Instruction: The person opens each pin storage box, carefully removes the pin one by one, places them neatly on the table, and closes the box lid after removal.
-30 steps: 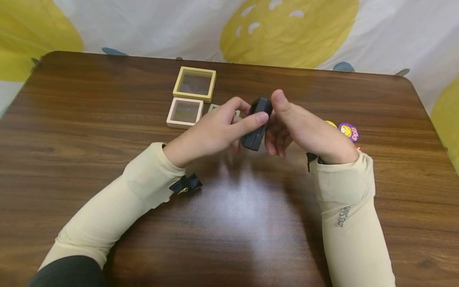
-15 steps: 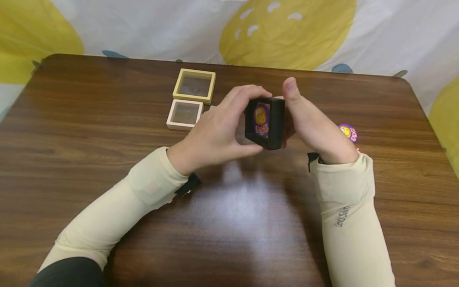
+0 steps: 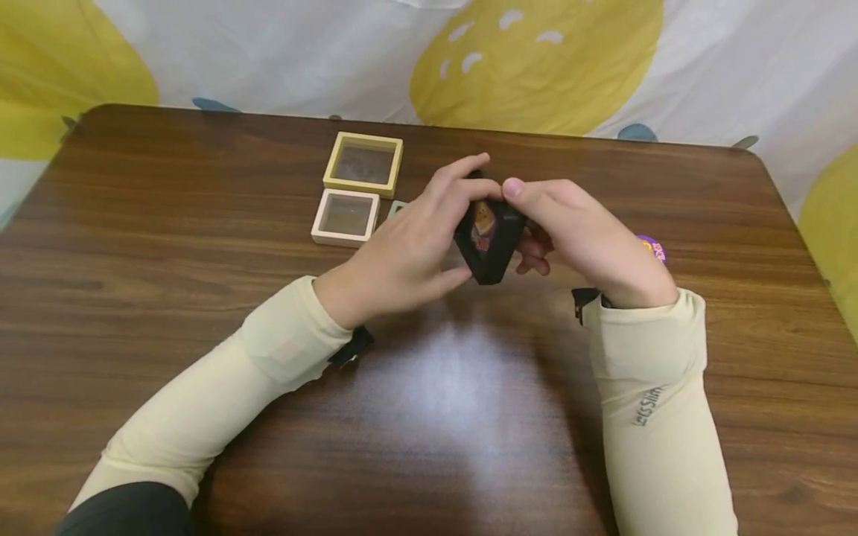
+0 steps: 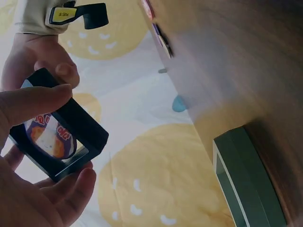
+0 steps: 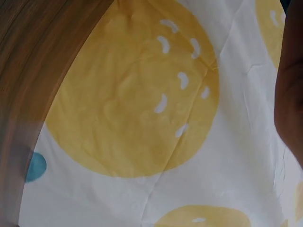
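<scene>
My left hand grips a black square display frame, held up above the table and tilted on a corner. Its thumb lies along one side and its fingers wrap the other, as the left wrist view also shows. Inside the frame's clear window sits a round purple cartoon sticker with an orange-yellow figure and lettering. My right hand pinches the frame's upper right corner, thumb on top and other fingers curled beneath. In the right wrist view only a dark strip of that hand shows, without the frame.
On the table, a yellow frame and a pale pink frame stand left of the hands. A green frame is mostly hidden behind the left hand in the head view. A purple round sticker lies beyond the right wrist.
The black frame has turned from edge-on to show its window and sticker, then tilted onto a corner. My left hand has shifted its grip to the sides; the right thumb has come down onto the corner.
</scene>
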Available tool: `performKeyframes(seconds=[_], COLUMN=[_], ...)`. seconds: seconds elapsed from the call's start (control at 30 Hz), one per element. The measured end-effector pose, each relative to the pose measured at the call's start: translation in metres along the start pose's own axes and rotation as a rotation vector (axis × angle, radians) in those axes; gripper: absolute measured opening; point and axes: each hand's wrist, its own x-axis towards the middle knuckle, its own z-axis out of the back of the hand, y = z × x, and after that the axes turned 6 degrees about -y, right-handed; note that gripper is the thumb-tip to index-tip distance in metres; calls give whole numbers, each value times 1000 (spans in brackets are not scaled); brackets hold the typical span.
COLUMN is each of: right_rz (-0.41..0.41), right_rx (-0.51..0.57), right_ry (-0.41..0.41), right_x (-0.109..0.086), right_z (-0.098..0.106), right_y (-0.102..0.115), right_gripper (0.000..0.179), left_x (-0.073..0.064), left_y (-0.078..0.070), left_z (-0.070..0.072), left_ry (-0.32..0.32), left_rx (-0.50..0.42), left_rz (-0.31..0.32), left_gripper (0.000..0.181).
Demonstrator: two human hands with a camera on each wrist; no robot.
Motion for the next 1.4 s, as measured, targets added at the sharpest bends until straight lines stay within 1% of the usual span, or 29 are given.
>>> performKeyframes(seconds=[0.1,0.13,0.2,0.3,0.37,0.43,0.53,0.6,0.67,0.73,0.8,0.9,1.0,1.1,1.17,1.23,1.33,1.4], right_rz=[19,23,25,31,27,27,27,28,21,5,-6,-30,-63,-93,-103,-110,-123,-132], right_rx=[54,59,67,36,-7,-52,-104,-117,-122,-115,-107,-85,-60,-40,-39,-47,-56,-59], right_ry=[41,56,93,146,186,214,243,244,238,222,195,141,95,58,42,36,49,66], right_x=[-2,-3,-3,-3,-2,-1,0,-1,-1,-1,0,1,2,3,3,3,3,4], right_z=[3,3,4,5,4,3,1,1,1,1,1,1,0,-1,-1,-1,-1,-1], right_y=[1,1,2,1,0,-1,-2,-1,-1,-1,-1,-1,-1,0,1,2,2,1], right_gripper=[35,33,31,27,24,21,19,19,20,20,22,25,26,24,21,19,14,15], left_x=[0,0,0,0,-1,-1,1,2,3,4,3,3,3,3,3,3,3,3], left_y=[0,0,0,0,0,1,0,0,-1,-1,-2,-4,-6,-8,-9,-9,-10,-10], left_z=[-1,-1,-1,0,1,2,4,5,5,6,5,5,4,3,4,4,3,2], left_ry=[-20,-23,-10,64,114,134,117,98,92,88,89,110,125,105,92,85,84,76], left_rx=[-5,-7,-21,-37,-48,-40,-31,-22,-24,-26,-27,-23,-12,-19,-15,1,32,34], left_rz=[-6,2,39,115,154,171,202,220,236,236,240,262,309,337,333,305,260,241], left_gripper=[70,75,86,113,123,121,105,93,89,88,89,97,107,110,106,98,87,83])
